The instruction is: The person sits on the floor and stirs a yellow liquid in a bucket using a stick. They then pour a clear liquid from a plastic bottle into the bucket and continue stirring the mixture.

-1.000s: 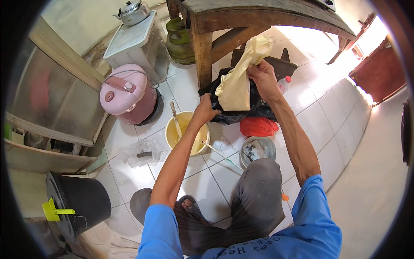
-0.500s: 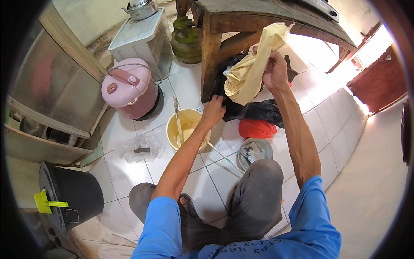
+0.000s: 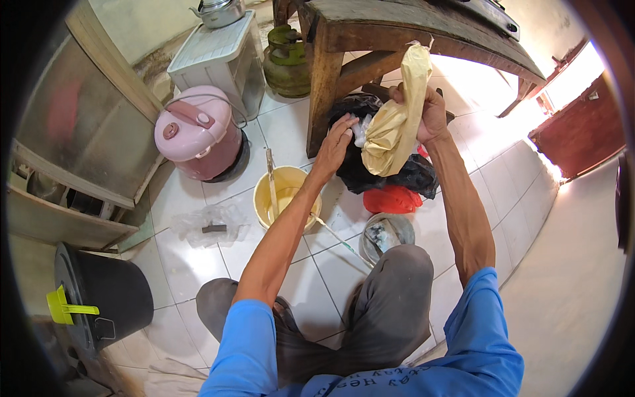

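- We count three bags to the right of the bucket [image 3: 291, 177]: one yellow bag [image 3: 390, 142], one black bag [image 3: 418, 177] and one red bag [image 3: 391, 199].
- We see one stick [image 3: 270, 175] in the bucket and one gray tub [image 3: 405, 231] to its right.
- One leg [image 3: 324, 99] of the counter [image 3: 370, 26] stands past the bucket. Bare floor [image 3: 307, 284] lies on our side of the bucket.
- Our right hand [image 3: 433, 119] has its fingers curled tight on the yellow bag.
- Our left hand [image 3: 336, 147] is past the bucket, left of the yellow bag; we can't tell if its fingers pinch anything.
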A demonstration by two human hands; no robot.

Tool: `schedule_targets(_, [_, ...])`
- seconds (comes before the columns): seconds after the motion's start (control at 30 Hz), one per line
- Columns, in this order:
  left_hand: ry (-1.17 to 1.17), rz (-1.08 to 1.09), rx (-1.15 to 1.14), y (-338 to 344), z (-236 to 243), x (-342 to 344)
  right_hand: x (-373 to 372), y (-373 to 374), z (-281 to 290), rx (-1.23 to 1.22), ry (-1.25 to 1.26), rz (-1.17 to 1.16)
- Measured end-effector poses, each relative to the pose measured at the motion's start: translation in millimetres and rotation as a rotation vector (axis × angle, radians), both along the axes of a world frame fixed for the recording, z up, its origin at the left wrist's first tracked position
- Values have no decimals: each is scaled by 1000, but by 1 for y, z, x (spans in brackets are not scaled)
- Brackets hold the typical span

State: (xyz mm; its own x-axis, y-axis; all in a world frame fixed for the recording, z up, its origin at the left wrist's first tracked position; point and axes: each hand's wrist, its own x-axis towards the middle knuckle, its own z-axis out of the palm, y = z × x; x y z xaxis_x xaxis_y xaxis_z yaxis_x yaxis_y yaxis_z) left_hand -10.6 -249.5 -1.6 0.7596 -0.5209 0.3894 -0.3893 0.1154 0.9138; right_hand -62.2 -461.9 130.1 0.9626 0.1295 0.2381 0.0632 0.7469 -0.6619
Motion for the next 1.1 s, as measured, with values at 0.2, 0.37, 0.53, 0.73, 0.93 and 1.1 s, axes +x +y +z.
schedule_targets(0.2, [185, 144, 107, -6, -29, 25, -8, 2, 7, 54, 16, 161])
schedule_targets(0.37, [376, 311, -11, -13, 9, -6, -28, -13, 15, 89, -13, 249])
schedule_targets(0.53, [-340, 295, -96, 26, 93, -20, -28, 8, 36, 20, -49, 260])
schedule_targets(0.73, [-266, -168, 254, 5, 118, -86, -45, 23, 76, -162, -105, 204])
schedule_targets(0.93, [133, -144, -287, -4, 71, -124, -38, 96, 70, -469, 77, 116])
schedule_targets(1.1, [589, -355, -553, 6, 40, -152, -26, 125, 31, -569, 385, 156])
